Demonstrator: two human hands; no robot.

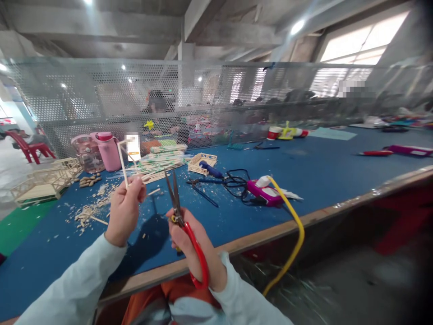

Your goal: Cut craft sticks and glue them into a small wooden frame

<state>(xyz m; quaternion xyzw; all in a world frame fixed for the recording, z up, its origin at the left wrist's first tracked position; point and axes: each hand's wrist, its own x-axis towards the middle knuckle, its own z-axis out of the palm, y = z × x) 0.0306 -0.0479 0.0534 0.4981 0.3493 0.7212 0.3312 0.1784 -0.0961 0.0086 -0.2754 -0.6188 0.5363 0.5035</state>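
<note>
My left hand (pixel 126 205) pinches a small frame of thin wooden sticks (pixel 123 166), held upright above the table. In my right hand (pixel 194 248) are red-handled scissors (pixel 203 264), their blades pointing up and slightly apart. A gap lies between the blades and the wooden frame. Under my left hand, wood scraps and shavings (pixel 89 212) are scattered on the blue table (pixel 223 225). Behind it lies a pile of wooden sticks in green-printed wrappers (pixel 162 160). Right of the pile sits a small wooden stick tray (pixel 194 163), with a blue-handled tool (pixel 211 169) resting against it.
Wooden stick models (pixel 42 185) stand at the left, near a pink flask (pixel 110 153) and a lit phone (pixel 133 148). Pliers (pixel 204 194) lie by a purple power strip (pixel 265 193), whose yellow cable (pixel 294 212) hangs over the table edge. A perforated metal screen (pixel 199 97) runs behind.
</note>
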